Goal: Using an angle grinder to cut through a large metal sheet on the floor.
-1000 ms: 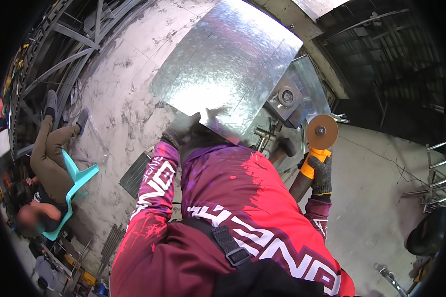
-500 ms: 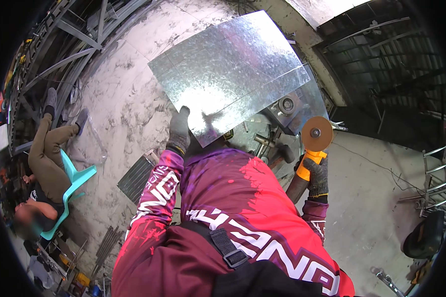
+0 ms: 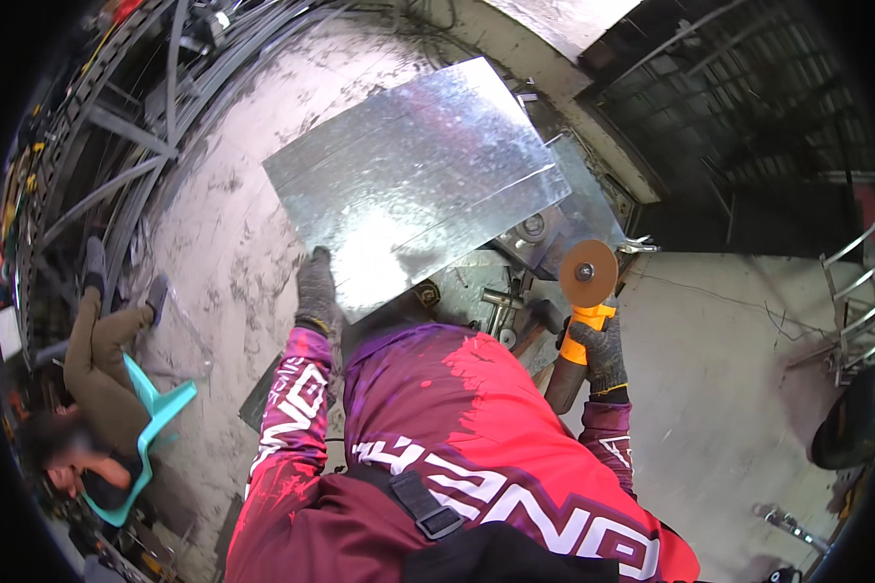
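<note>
A shiny galvanized metal sheet [image 3: 437, 155] lies tilted in front of me, a thin line running across it. My left hand [image 3: 315, 291], in a dark grey knit glove, grips the sheet's near left edge; some fingers are hidden. To the right of my lap, my right hand [image 3: 603, 355], gloved too, is wrapped around a yellow angle grinder [image 3: 579, 335]. The grinder's round brown disc [image 3: 588, 274] faces up, apart from the sheet. I cannot tell whether the disc spins.
Under the sheet's right side is a metal work surface [image 3: 591, 189] with a round fitting [image 3: 532, 228]. A hammer [image 3: 540, 321] lies near my knees. At left, a person [image 3: 107, 379] sits on a turquoise chair [image 3: 151, 437] near metal racking [image 3: 131, 136]. A metal ladder-like frame [image 3: 854, 301] stands right.
The whole view has shifted, so the sheet, grinder and both hands appear lower and farther left. My holds look the same. The seated person's head and arms have moved slightly.
</note>
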`<control>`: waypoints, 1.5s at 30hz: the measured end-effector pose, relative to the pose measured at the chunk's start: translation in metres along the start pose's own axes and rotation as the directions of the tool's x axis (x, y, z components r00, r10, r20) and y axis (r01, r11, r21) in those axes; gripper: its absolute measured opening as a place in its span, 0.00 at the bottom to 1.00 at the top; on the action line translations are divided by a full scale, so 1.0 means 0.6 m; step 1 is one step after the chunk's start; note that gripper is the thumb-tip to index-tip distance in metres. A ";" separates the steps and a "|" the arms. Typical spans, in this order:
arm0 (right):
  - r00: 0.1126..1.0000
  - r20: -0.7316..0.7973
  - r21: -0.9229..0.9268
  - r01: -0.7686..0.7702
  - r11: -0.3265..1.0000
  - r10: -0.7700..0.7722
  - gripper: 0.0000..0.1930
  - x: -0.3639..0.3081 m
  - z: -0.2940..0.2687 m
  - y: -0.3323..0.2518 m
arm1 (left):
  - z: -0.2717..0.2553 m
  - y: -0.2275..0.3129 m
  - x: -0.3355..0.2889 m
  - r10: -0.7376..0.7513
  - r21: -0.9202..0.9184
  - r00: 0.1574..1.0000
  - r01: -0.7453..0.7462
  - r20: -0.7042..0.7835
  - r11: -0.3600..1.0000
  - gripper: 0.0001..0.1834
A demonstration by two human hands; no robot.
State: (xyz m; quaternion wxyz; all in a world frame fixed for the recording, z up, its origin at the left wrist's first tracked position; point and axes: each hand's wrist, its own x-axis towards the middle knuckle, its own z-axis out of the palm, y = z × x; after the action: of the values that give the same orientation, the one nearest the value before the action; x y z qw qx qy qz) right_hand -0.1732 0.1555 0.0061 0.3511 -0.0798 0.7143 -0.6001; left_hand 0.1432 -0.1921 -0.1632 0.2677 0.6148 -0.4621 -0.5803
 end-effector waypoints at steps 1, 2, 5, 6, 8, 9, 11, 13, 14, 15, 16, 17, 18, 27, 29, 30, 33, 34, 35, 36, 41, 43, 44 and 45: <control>1.000 0.010 0.012 -0.023 1.000 0.023 0.24 -0.002 0.006 -0.006 | -0.029 -0.053 0.049 0.132 0.168 0.991 -0.132 0.007 0.977 0.21; 0.998 0.019 0.007 -0.059 0.998 0.059 0.27 -0.002 0.004 -0.009 | -0.041 -0.080 0.089 0.025 -0.038 1.000 -0.025 0.006 0.999 0.18; 0.999 -0.038 -0.027 0.023 0.999 -0.024 0.32 -0.008 0.008 -0.011 | -0.036 0.014 0.099 -0.049 -0.084 0.995 0.057 0.092 0.995 0.18; 0.999 -0.045 -0.016 0.016 1.000 -0.017 0.32 -0.010 0.013 -0.015 | -0.048 0.028 0.102 -0.049 -0.070 0.994 0.055 0.097 0.996 0.18; 0.998 -0.035 0.016 -0.047 0.999 0.047 0.37 -0.014 0.018 -0.029 | -0.058 0.045 0.123 0.141 0.004 0.986 -0.142 0.094 0.990 0.15; 0.997 -0.054 0.024 -0.054 0.998 0.055 0.37 -0.017 0.024 -0.035 | -0.065 0.050 0.128 0.138 0.014 0.984 -0.140 0.112 0.990 0.15; 0.998 -0.052 0.052 -0.039 0.998 0.041 0.32 -0.017 0.036 -0.055 | -0.076 0.056 0.131 0.172 0.085 0.978 -0.183 0.115 0.980 0.15; 0.994 -0.086 0.056 -0.064 0.996 0.068 0.34 -0.016 0.041 -0.056 | -0.096 0.047 0.158 0.077 0.180 0.985 -0.105 0.155 0.978 0.16; 0.991 -0.103 0.052 -0.082 0.995 0.087 0.36 -0.018 0.044 -0.057 | -0.087 0.071 0.152 0.133 0.296 0.991 -0.120 -0.024 0.948 0.18; 0.988 -0.127 0.057 -0.084 0.995 0.091 0.36 -0.022 0.046 -0.058 | -0.075 0.098 0.150 0.209 0.407 0.959 -0.116 -0.193 0.906 0.19; 0.986 -0.151 0.029 -0.074 0.997 0.077 0.38 -0.021 0.050 -0.060 | -0.067 0.132 0.151 0.211 0.411 0.961 -0.120 -0.182 0.904 0.19; 0.982 -0.176 -0.004 -0.065 0.998 0.063 0.39 -0.020 0.052 -0.062 | -0.053 0.173 0.155 0.492 0.548 0.858 -0.343 -0.148 0.763 0.21; 0.980 -0.190 -0.004 -0.069 0.998 0.067 0.39 -0.020 0.050 -0.063 | -0.034 0.221 0.153 0.726 0.659 0.684 -0.515 -0.068 0.548 0.24; 0.985 -0.169 -0.047 -0.054 0.997 0.045 0.49 -0.021 0.071 -0.084 | 0.379 0.366 0.215 0.715 0.528 0.463 -0.835 0.525 0.153 0.37; 0.982 -0.181 -0.122 -0.073 0.990 0.051 0.49 -0.031 0.073 -0.093 | 0.398 0.373 0.207 0.552 0.579 0.563 -0.798 0.615 0.169 0.39; 0.984 -0.171 -0.151 -0.076 0.986 0.050 0.50 -0.027 0.075 -0.100 | 0.401 0.374 0.205 0.364 0.639 0.652 -0.749 0.666 0.173 0.41; 0.985 -0.158 -0.224 -0.109 0.968 0.075 0.50 -0.026 0.068 -0.102 | 0.380 0.374 0.194 0.354 0.640 0.663 -0.742 0.659 0.198 0.40; 0.987 -0.144 -0.276 -0.105 0.956 0.067 0.49 -0.023 0.065 -0.102 | 0.364 0.359 0.191 0.409 0.667 0.649 -0.735 0.641 0.121 0.41; 0.982 -0.173 -0.259 -0.121 0.958 0.077 0.48 -0.022 0.069 -0.103 | 0.356 0.352 0.198 0.459 0.651 0.600 -0.757 0.656 0.059 0.42; 0.983 -0.151 -0.266 -0.142 0.953 0.105 0.48 -0.017 0.063 -0.107 | 0.350 0.349 0.203 0.455 0.649 0.598 -0.759 0.660 0.056 0.42; 0.985 -0.044 -0.285 -0.171 0.943 0.165 0.49 0.005 0.052 -0.117 | 0.329 0.331 0.217 0.523 0.681 0.597 -0.731 0.608 0.044 0.48; 0.986 -0.018 -0.325 -0.161 0.932 0.164 0.50 0.008 0.053 -0.117 | 0.326 0.321 0.216 0.573 0.695 0.574 -0.719 0.584 0.012 0.47; 0.988 -0.006 -0.353 -0.148 0.924 0.157 0.49 0.010 0.054 -0.117 | 0.326 0.318 0.212 0.613 0.692 0.540 -0.722 0.576 -0.014 0.47; 0.988 0.003 -0.358 -0.145 0.922 0.157 0.49 0.015 0.052 -0.117 | 0.324 0.317 0.210 0.615 0.698 0.547 -0.716 0.568 -0.009 0.47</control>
State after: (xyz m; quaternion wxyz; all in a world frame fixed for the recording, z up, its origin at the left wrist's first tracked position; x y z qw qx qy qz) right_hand -0.1828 0.1070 0.0657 0.3871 -0.0965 0.8097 -0.4303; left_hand -0.1053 -0.3441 -0.0929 0.1155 0.3271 -0.9356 -0.0654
